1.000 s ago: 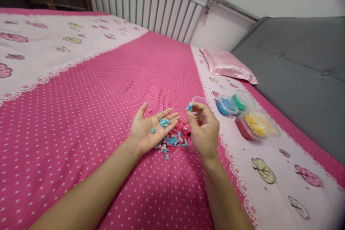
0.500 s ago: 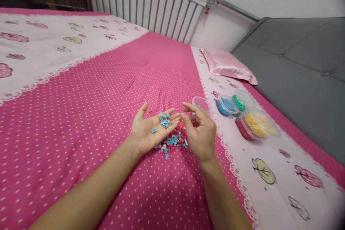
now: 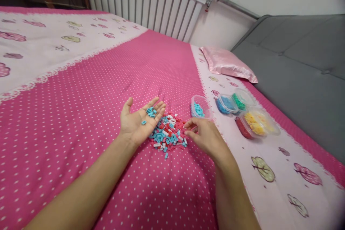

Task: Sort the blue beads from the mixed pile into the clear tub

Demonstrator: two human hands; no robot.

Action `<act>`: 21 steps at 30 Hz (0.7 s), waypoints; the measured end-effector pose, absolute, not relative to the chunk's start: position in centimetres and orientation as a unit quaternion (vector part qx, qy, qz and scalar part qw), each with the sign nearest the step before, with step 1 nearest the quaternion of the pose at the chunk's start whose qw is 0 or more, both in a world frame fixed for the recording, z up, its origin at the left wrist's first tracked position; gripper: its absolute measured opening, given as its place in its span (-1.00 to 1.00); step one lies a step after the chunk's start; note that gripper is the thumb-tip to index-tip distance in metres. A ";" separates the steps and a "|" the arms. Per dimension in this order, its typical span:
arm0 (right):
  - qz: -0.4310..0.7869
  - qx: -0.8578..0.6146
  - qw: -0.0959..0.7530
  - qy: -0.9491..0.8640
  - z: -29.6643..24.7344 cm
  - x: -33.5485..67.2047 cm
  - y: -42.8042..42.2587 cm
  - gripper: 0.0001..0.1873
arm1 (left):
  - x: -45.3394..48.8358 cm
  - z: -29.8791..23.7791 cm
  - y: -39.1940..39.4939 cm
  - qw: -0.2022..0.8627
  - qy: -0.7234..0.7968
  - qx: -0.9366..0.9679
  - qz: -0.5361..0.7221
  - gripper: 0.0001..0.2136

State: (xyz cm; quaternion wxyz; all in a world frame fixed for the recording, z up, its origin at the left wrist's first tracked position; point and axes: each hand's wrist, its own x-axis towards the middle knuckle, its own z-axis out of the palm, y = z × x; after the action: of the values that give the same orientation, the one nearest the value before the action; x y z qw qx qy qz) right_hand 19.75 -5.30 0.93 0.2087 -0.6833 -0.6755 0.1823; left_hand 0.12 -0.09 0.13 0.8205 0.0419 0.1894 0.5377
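My left hand (image 3: 136, 122) lies palm up and open on the pink dotted bedspread (image 3: 94, 90), with several small light-blue pieces (image 3: 151, 112) resting on its fingers. Just right of it sits a pile of small blue, red and white pieces (image 3: 167, 134). My right hand (image 3: 205, 137) is at the pile's right edge, thumb and forefinger pinched together at the pieces; what they hold is too small to make out. A clear tub with light-blue pieces (image 3: 198, 107) stands just beyond my right hand.
Further right stand clear tubs of blue (image 3: 226, 104), green (image 3: 240, 101), yellow (image 3: 255, 121) and red pieces (image 3: 242, 128). A pink satin pillow (image 3: 226, 64) lies behind them. A grey sofa (image 3: 302, 75) borders the bed on the right, a white radiator (image 3: 151, 3) at the back.
My right hand, which held blue pieces up near the tub, has come down to the right edge of the pile. My left hand has shifted slightly left, uncovering the pile.
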 end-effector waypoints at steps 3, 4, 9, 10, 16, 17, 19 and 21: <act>0.197 -0.697 0.130 -0.677 0.7 20.0 -5.6 -0.86 | 0.1 0.3 -0.1 0.814 0.199 0.026 0.545 -0.34; 0.201 -0.701 0.103 -0.676 0.7 20.0 -5.6 -0.83 | 0.1 0.3 -0.1 0.812 0.202 0.021 0.547 -0.35; 0.183 -0.718 0.039 -0.670 -0.2 19.7 -5.2 -0.76 | 0.2 0.4 -0.1 0.811 0.206 0.014 0.548 -0.38; 0.181 -0.715 0.053 -0.674 -0.4 19.7 -5.0 -0.79 | 0.2 0.4 -0.1 0.810 0.206 0.014 0.549 -0.38; 0.226 -0.692 0.245 -0.641 -1.4 19.5 -3.5 -0.91 | 0.4 0.5 -0.2 0.802 0.213 0.020 0.557 -0.37; 0.234 -0.685 0.278 -0.632 -1.4 19.4 -3.3 -0.92 | 0.4 0.4 -0.2 0.802 0.212 0.022 0.557 -0.37; 0.241 -0.671 0.324 -0.621 -1.4 19.3 -3.2 -0.93 | 0.3 0.4 -0.2 0.802 0.211 0.024 0.558 -0.36; 0.223 -0.674 0.341 -0.617 -1.2 19.3 -3.2 -0.91 | 0.3 0.4 -0.2 0.803 0.209 0.024 0.557 -0.36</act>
State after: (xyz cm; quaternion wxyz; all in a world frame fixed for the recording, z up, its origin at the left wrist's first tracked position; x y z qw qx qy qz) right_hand 19.33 -3.20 -1.21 0.3407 -0.6737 -0.6167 0.2229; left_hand 0.32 -0.16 0.39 0.8030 0.0243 0.2094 0.5575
